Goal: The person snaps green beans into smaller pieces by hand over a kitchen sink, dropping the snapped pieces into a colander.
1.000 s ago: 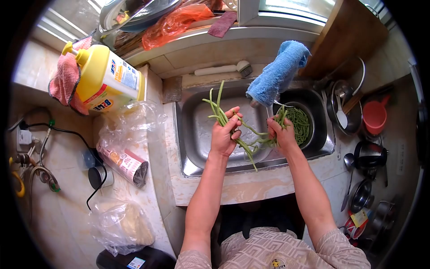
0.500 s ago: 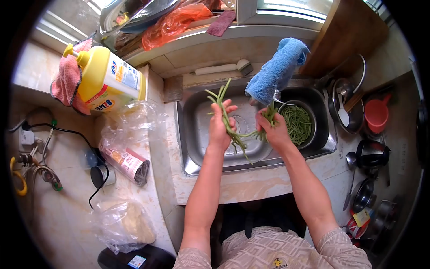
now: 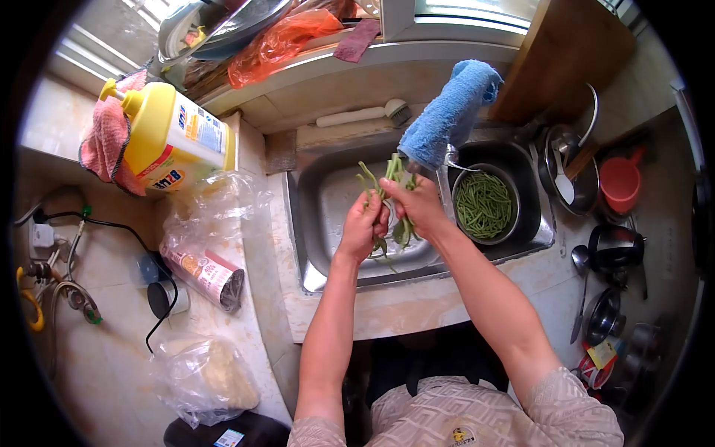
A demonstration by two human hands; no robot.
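Note:
Over the left basin of the steel sink (image 3: 316, 223), my two hands are close together. My left hand (image 3: 361, 229) is closed around a few long green beans, whose ends poke out above and below the fingers. My right hand (image 3: 418, 205) grips a bunch of green beans (image 3: 403, 232) that hangs down toward the basin. Between the hands the beans overlap, so I cannot tell which strands belong to which hand. To the right, a round metal pot (image 3: 512, 229) in the other basin holds many short pieces of green bean (image 3: 482, 205).
A blue towel (image 3: 451, 112) hangs over the faucet just above my right hand. Behind the sink lies a white-handled brush (image 3: 357, 116). A yellow pump bottle (image 3: 179, 138) and plastic bags (image 3: 208, 376) occupy the left counter. Pans (image 3: 570, 175) and a red ladle (image 3: 620, 182) are at right.
My right hand has moved left, away from the pot, and now meets my left hand. The bean strand stretched between them is now gathered together. The view has shifted slightly.

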